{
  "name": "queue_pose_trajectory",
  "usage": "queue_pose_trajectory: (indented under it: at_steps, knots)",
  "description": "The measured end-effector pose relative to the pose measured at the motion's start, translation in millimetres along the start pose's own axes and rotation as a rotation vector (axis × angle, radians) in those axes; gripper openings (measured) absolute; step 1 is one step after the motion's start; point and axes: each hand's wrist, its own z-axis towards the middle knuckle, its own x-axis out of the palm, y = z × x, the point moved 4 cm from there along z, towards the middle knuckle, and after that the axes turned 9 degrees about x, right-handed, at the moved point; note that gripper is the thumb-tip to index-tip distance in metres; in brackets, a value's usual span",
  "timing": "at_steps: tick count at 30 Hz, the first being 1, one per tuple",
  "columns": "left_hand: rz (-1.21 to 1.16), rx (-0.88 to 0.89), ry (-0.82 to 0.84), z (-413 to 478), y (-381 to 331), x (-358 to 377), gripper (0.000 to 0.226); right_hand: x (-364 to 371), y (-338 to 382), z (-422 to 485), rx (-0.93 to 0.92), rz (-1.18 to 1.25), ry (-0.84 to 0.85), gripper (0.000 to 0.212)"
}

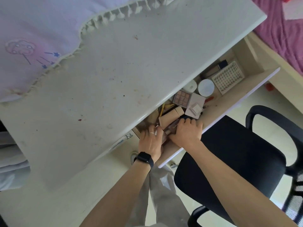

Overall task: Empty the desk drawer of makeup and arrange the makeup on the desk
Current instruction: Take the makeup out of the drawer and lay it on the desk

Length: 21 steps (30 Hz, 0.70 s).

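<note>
A: Watch the pile in that drawer [229, 104]. The makeup lies heaped at the near end, and the brown bottle [172, 126] you are lifting sits under the beige tube [168, 120]. Pull it up fast and the tube may roll off to the back, under the desk [131, 63].

B: You also have both hands crowded into the same corner. If your left hand [151, 140] comes up while your right hand [186, 133] is drawing out, you may knock the eyeshadow palette [182, 98] or the pink box [195, 107] just beyond your knuckles. A palette that tips or drops could crack its pans.

A: And mind the desk edge above your left fingers; there looks to be little room to lift there.

B: As for grip: your right hand is curled down over the brown bottle, fingers wrapped across it and thumb below, so it seems held firmly.

A: Your left hand reaches in beside it, fingers running fairly straight toward the things under the desk edge. Their tips are hidden, so I cannot tell whether they hold anything.

B: The round compact [206, 87] and the grid box [227, 77] wait further along the drawer, well away from your hands. Nothing is on the desk top yet.
</note>
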Motion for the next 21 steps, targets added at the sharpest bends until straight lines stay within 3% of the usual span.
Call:
queue_pose_trajectory:
  at_steps: [5,9,12,14,18,21]
  knots:
    - [-0.248,0.008,0.054,-1.5,3.4,-5.6,0.082,-24.1,-29.6,-10.9,-0.018,0.159,-0.044,0.063]
    - [-0.523,0.013,-0.01,-14.6,6.3,-38.3,0.079,-44.8,-49.1,-33.2,-0.006,0.744,0.043,0.054]
    - [-0.678,0.017,-0.109,-30.3,14.8,-66.4,0.079,-66.2,-49.4,-51.3,-0.044,1.112,0.107,0.029]
    - [-0.727,0.02,-0.196,-42.9,25.8,-83.8,0.08,-80.8,-42.3,-61.8,-0.071,1.278,0.156,0.036]
    - [-0.711,-0.033,-0.345,-65.4,70.2,-111.8,0.081,-101.6,-10.1,-71.7,-0.105,1.364,0.154,0.025]
    - [-0.751,-0.129,-0.441,-76.3,127.1,-123.0,0.078,-119.6,34.3,-73.2,-0.175,1.275,0.122,0.03]
